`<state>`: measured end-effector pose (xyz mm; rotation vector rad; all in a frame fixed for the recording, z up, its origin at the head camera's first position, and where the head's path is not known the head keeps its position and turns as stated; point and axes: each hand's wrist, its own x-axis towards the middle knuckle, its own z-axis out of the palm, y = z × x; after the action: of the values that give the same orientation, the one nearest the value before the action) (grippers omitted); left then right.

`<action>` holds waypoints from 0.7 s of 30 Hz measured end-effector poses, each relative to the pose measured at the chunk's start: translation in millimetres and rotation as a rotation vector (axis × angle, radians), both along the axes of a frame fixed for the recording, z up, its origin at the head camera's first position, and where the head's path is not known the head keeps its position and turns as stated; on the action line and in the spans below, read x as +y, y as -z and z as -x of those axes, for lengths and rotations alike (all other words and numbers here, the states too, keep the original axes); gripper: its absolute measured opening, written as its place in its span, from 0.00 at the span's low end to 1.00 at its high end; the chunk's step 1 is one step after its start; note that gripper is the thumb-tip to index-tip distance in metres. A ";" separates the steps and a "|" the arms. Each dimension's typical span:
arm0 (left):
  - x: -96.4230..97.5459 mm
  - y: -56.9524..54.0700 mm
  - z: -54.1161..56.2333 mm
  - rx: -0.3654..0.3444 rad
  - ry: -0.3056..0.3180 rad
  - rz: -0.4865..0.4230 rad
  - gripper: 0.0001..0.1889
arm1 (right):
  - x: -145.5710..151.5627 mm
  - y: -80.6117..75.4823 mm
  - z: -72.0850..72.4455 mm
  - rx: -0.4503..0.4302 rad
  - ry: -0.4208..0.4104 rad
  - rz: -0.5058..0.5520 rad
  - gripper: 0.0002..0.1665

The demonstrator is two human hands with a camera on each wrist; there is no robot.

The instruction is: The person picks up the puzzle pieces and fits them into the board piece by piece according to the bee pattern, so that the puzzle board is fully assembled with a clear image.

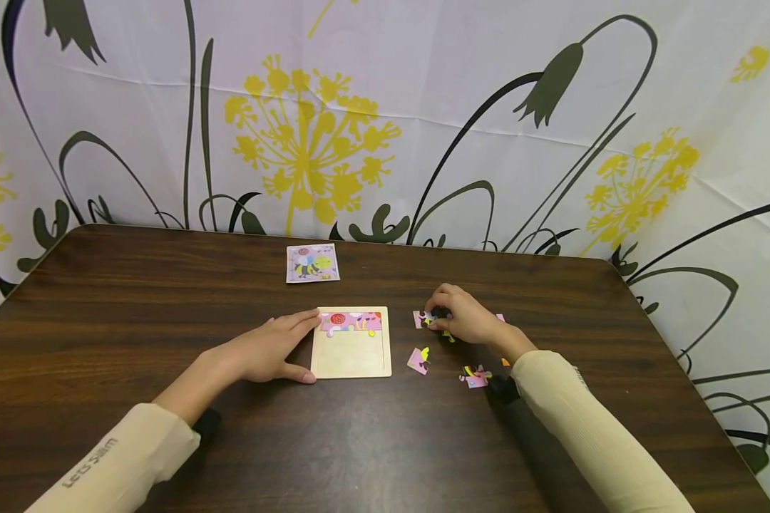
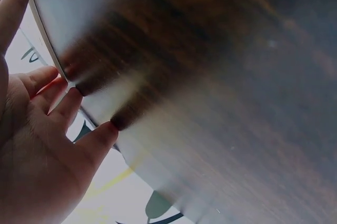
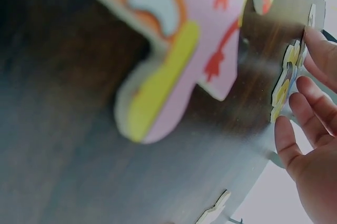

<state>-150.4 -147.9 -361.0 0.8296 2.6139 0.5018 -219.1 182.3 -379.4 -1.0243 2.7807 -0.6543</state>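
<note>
A square wooden puzzle tray (image 1: pixel 351 356) lies on the table, with a row of pink picture pieces (image 1: pixel 353 321) along its far side. My left hand (image 1: pixel 272 349) rests at the tray's left edge, fingers extended at the far corner and thumb at the near one. To the right of the tray, my right hand (image 1: pixel 462 317) pinches a puzzle piece (image 1: pixel 420 319) low over the table between thumb and fingers. Yellow pieces (image 3: pixel 284 84) show by its fingertips in the right wrist view; part of them is hidden by the hand.
Loose pieces lie right of the tray: a pink and yellow one (image 1: pixel 418 360), a pink multicoloured one (image 1: pixel 476 377), and others partly behind the right hand and arm. A bee picture card (image 1: pixel 312 263) lies at the back. A flower-print curtain (image 1: pixel 423 128) hangs behind the table (image 1: pixel 167 299).
</note>
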 end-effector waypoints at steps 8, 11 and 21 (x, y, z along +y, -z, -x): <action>0.0 0.0 0.7 -0.008 -0.003 0.001 0.46 | 0.3 -0.8 0.2 -0.005 -0.001 0.000 0.12; -0.2 0.7 1.0 -0.004 0.001 0.001 0.46 | 0.2 -0.7 0.8 -0.005 0.006 -0.002 0.12; -0.6 2.8 1.0 -0.004 0.000 0.003 0.46 | -0.5 1.4 -2.0 0.011 0.017 0.000 0.12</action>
<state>-151.4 -148.5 -363.8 0.8271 2.6100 0.4993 -217.1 181.9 -380.8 -1.0082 2.8022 -0.6522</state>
